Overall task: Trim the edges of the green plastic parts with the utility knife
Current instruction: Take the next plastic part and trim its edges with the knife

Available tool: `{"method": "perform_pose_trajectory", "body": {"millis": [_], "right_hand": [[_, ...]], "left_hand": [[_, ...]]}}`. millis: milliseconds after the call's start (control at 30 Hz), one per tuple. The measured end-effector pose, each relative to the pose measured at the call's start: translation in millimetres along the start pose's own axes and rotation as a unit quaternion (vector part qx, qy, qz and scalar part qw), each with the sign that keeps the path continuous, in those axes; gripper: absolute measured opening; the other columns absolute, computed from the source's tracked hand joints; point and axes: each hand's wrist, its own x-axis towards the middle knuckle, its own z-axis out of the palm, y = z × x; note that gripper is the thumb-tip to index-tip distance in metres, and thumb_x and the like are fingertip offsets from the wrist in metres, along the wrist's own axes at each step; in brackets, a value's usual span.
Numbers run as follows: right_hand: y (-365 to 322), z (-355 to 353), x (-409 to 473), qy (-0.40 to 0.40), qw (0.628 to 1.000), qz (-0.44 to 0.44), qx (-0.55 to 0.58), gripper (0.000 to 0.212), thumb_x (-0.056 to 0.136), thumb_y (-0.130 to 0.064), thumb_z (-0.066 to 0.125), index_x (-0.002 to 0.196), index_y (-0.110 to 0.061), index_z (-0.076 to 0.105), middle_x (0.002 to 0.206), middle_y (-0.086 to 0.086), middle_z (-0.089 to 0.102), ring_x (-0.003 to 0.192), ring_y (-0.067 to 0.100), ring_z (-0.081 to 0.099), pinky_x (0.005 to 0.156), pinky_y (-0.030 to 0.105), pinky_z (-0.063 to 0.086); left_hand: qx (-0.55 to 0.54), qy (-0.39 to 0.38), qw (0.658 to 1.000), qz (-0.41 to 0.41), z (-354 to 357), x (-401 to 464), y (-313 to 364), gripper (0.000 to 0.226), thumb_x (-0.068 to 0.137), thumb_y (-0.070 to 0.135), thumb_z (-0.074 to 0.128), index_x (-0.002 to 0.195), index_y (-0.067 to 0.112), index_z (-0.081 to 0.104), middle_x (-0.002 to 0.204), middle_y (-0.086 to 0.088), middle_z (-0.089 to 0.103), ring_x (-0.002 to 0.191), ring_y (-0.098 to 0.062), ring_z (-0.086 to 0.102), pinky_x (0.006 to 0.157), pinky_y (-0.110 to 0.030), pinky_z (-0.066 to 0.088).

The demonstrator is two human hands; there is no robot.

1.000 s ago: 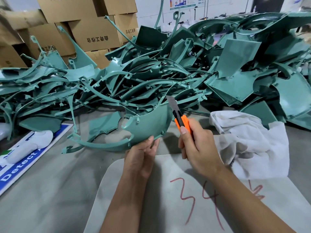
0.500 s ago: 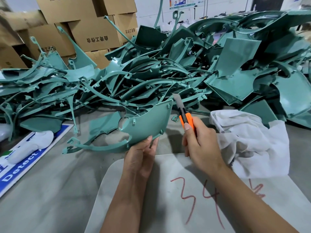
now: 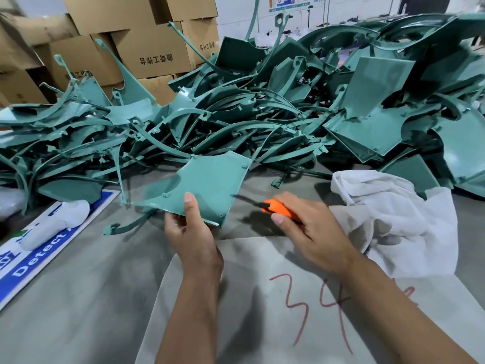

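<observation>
Left hand (image 3: 190, 232) pinches green part (image 3: 207, 187); right hand (image 3: 309, 229) grips utility knife (image 3: 273, 206) just beside it

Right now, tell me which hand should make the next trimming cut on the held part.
Right. The right hand already holds the utility knife, its blade pointing at the near edge of the green plastic part. The left hand has its grip on that part, steadying it.

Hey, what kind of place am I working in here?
Likely a factory finishing bench: a big heap of green plastic parts, stacked cardboard cartons behind it, and a utility knife in use.
</observation>
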Motion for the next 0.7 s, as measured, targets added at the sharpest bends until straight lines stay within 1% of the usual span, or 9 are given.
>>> {"method": "perform_pose_trajectory", "body": {"millis": [67, 133, 200, 267, 333, 400, 533, 600, 700], "right_hand": [[-2.5, 3.1, -1.9, -0.023, 1.000, -0.012, -0.013, 0.016, 0.108, -0.046, 0.048, 0.109, -0.033, 0.057, 0.077, -0.015, 0.055, 0.069, 0.009, 0.054, 0.062, 0.041, 0.047], [-6.6, 6.2, -3.1, -0.036, 0.999, -0.012, -0.038, 0.025, 0.108, -0.052, 0.044, 0.105, -0.031, 0.058, 0.074, -0.012, 0.057, 0.066, 0.012, 0.054, 0.060, 0.044, 0.048], [-10.4, 8.7, -2.7, -0.049, 0.996, -0.004, -0.070, 0.031, 0.107, -0.057, 0.040, 0.103, -0.030, 0.056, 0.073, -0.010, 0.059, 0.065, 0.017, 0.056, 0.059, 0.044, 0.049], [-12.0, 9.4, -2.1, -0.051, 0.996, 0.012, -0.076, 0.031, 0.106, -0.056, 0.041, 0.102, -0.029, 0.056, 0.070, -0.008, 0.058, 0.064, 0.021, 0.056, 0.059, 0.045, 0.048], [-10.3, 8.0, -1.6, -0.016, 0.996, 0.038, -0.082, 0.029, 0.105, -0.052, 0.043, 0.101, -0.027, 0.056, 0.065, -0.010, 0.053, 0.061, 0.026, 0.054, 0.056, 0.044, 0.045], [-5.4, 5.7, -1.8, 0.033, 0.990, 0.071, -0.117, 0.025, 0.106, -0.049, 0.043, 0.100, -0.027, 0.053, 0.063, -0.009, 0.051, 0.058, 0.029, 0.053, 0.053, 0.040, 0.041], [5.6, 0.4, -1.6, 0.100, 0.968, 0.157, -0.167, 0.022, 0.108, -0.046, 0.043, 0.098, -0.028, 0.050, 0.061, 0.002, 0.055, 0.054, 0.033, 0.054, 0.051, 0.041, 0.045], [4.5, -1.0, -1.6, 0.106, 0.973, 0.137, -0.155, 0.021, 0.109, -0.043, 0.044, 0.095, -0.028, 0.048, 0.059, -0.005, 0.052, 0.051, 0.024, 0.052, 0.049, 0.036, 0.040], [-11.8, 2.2, -2.9, 0.038, 0.994, 0.034, -0.100, 0.019, 0.108, -0.043, 0.045, 0.099, -0.028, 0.054, 0.065, -0.014, 0.048, 0.055, 0.017, 0.050, 0.051, 0.035, 0.038]], "left_hand": [[0.037, 0.010, 0.999, 0.036, -0.1, -0.9, 1.8, 0.012, 0.099, 0.028, 0.062, 0.108, 0.026, 0.070, 0.111, 0.006, 0.077, 0.106, -0.016, 0.073, 0.084, -0.024, 0.057], [0.062, 0.003, 0.997, 0.056, 1.7, -3.4, 2.1, 0.011, 0.097, 0.030, 0.062, 0.104, 0.028, 0.070, 0.107, 0.009, 0.078, 0.101, -0.012, 0.074, 0.079, -0.020, 0.056], [0.074, -0.002, 0.996, 0.056, 4.0, -6.6, -0.2, 0.008, 0.098, 0.027, 0.062, 0.102, 0.027, 0.070, 0.102, 0.011, 0.078, 0.095, -0.009, 0.074, 0.075, -0.017, 0.055], [0.071, -0.002, 0.997, 0.039, 5.5, -9.0, -1.9, 0.008, 0.100, 0.023, 0.062, 0.100, 0.024, 0.070, 0.098, 0.010, 0.079, 0.090, -0.008, 0.074, 0.072, -0.017, 0.055], [0.064, -0.003, 0.998, 0.024, 5.7, -8.6, -2.8, 0.008, 0.100, 0.020, 0.062, 0.099, 0.021, 0.070, 0.093, 0.008, 0.079, 0.084, -0.008, 0.073, 0.069, -0.018, 0.055], [0.069, 0.001, 0.997, 0.021, 5.6, -7.4, -3.4, 0.007, 0.099, 0.019, 0.062, 0.097, 0.019, 0.070, 0.090, 0.007, 0.079, 0.081, -0.008, 0.073, 0.068, -0.019, 0.055], [0.080, 0.008, 0.997, 0.014, 7.0, -6.8, -6.2, 0.007, 0.099, 0.017, 0.063, 0.096, 0.017, 0.069, 0.088, 0.008, 0.078, 0.081, -0.008, 0.073, 0.068, -0.021, 0.056], [0.079, 0.011, 0.997, 0.002, 8.4, -7.4, -6.6, 0.007, 0.100, 0.017, 0.063, 0.099, 0.013, 0.068, 0.090, 0.006, 0.078, 0.083, -0.010, 0.073, 0.069, -0.022, 0.056], [0.084, 0.023, 0.996, 0.003, 12.0, -8.4, -5.3, 0.010, 0.100, 0.016, 0.063, 0.102, 0.008, 0.068, 0.088, 0.007, 0.078, 0.080, -0.009, 0.073, 0.068, -0.021, 0.056]]}}
